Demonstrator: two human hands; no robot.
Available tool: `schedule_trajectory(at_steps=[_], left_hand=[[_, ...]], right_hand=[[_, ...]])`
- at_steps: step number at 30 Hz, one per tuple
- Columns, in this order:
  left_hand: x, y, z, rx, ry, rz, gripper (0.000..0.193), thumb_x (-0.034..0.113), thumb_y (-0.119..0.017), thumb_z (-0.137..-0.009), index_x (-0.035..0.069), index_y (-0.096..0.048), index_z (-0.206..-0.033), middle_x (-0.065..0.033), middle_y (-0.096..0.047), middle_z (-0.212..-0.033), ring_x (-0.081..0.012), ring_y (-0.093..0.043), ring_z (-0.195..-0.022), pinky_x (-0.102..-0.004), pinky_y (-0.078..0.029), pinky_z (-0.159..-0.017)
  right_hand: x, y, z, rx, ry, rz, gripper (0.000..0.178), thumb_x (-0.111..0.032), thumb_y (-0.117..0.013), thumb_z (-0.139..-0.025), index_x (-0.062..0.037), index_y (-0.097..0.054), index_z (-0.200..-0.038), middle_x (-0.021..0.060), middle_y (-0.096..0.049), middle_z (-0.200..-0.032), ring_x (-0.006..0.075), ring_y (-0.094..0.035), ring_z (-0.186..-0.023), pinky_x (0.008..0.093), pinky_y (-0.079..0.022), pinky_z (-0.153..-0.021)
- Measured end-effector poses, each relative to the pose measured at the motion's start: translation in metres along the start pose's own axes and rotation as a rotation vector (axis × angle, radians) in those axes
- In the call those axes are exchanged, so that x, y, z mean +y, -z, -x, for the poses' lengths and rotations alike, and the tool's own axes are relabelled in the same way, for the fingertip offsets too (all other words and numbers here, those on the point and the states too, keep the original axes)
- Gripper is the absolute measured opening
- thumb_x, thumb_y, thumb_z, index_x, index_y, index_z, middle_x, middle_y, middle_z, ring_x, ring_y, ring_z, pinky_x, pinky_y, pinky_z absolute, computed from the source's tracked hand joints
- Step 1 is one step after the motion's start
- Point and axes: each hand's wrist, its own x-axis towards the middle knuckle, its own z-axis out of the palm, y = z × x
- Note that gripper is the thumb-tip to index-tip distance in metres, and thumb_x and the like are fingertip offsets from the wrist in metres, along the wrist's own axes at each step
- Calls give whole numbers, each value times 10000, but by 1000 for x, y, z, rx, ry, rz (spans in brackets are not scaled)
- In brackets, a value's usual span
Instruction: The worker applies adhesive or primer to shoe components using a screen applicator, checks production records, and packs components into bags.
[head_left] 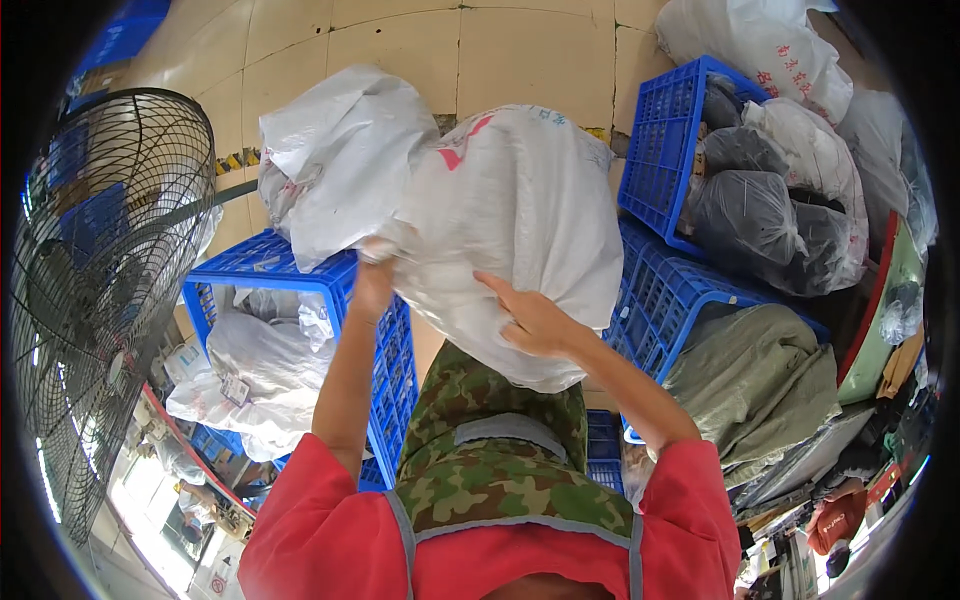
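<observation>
A large, full white woven sack (515,215) with a red mark and blue print bulges in front of my body. My left hand (374,285) is closed on the gathered plastic at its left side; the fingertips are smeared by motion. Against the sack's near face rests my right hand (538,318), index finger stretched out and the other fingers partly bent, gripping nothing that I can see. A second full white sack (350,150) leans against the first on the far left, above a blue crate.
At left stands a blue crate (265,272) of white bags, beside a large black fan (110,300). Stacked blue crates (665,150) on the right hold dark bagged goods and an olive cloth sack (755,380). Another white sack (765,50) lies far right on the tiled floor (540,55).
</observation>
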Motion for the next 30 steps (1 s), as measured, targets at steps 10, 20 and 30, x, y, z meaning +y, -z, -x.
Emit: schedule_trajectory(at_steps=[10,20,30], left_hand=[[31,-31,73,-194,-351,-366,758,769,-332,-807,61,-571,-681,-54,-583,-743,-265,-572,-887,-495,-263,-1044],[18,-10,89,-301,-382,-414,740,757,-306,-813,86,-586,-677,-34,-584,-753,-272,-585,-933,-523,-244,-1047],[18,-14,94,-383,-330,-457,538,608,-492,-818,88,-630,-801,-45,-632,-850,-268,-602,-956,-505,-259,-1065]], right_hand=[[117,-110,-6,-200,-364,312,532,-152,-550,-757,3,-485,-1262,230,-609,-1087,415,-580,-1023,479,-455,-876],[34,-47,-33,252,-510,-674,413,-249,-692,-805,-10,-580,-1123,76,-651,-991,161,-620,-890,295,-488,-792],[36,-56,-49,472,-304,-1065,294,-39,-681,-801,-3,-603,-1082,23,-658,-917,98,-618,-806,234,-506,-720]])
